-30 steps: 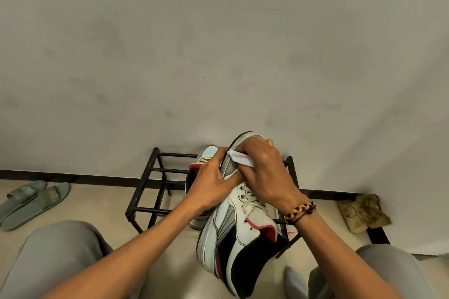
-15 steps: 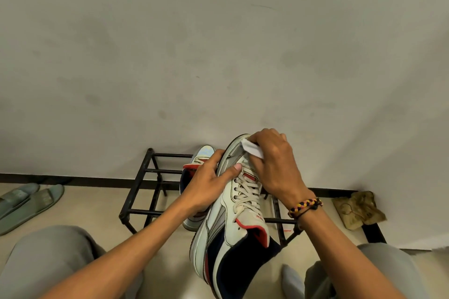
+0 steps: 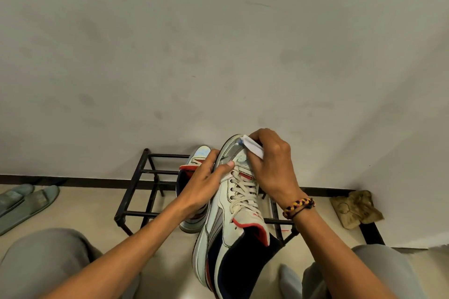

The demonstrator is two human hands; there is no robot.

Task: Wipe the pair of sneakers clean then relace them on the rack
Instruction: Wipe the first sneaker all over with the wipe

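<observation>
Wall: a plain pale wall fills most of my view, with a dark skirting strip along its foot.
Floor: light tile, carrying the rack and my knees at either side.
Rack: a low black metal frame standing against the wall, straight ahead of me.
Held sneaker: white, grey, navy and red, laces in; its long axis runs from the heel near my lap up and away to the toe, which points at the wall above the rack.
Second sneaker: sits on the rack just left of the held one, largely hidden behind my left hand.
Left hand: my grip is curled round the left side of the forefoot, thumb laid across the top, steadying the shoe.
Right hand: my grip pinches a folded white wipe and presses it on the toe cap.
Key relation: the toe lies directly under the wipe, so my right hand is the nearer one; I judge the next strokes run back along the shoe's length toward the laces.
Stage: wiping, I judge; relacing not yet begun.
Elsewhere: green slippers far left, a crumpled tan cloth at right.
</observation>
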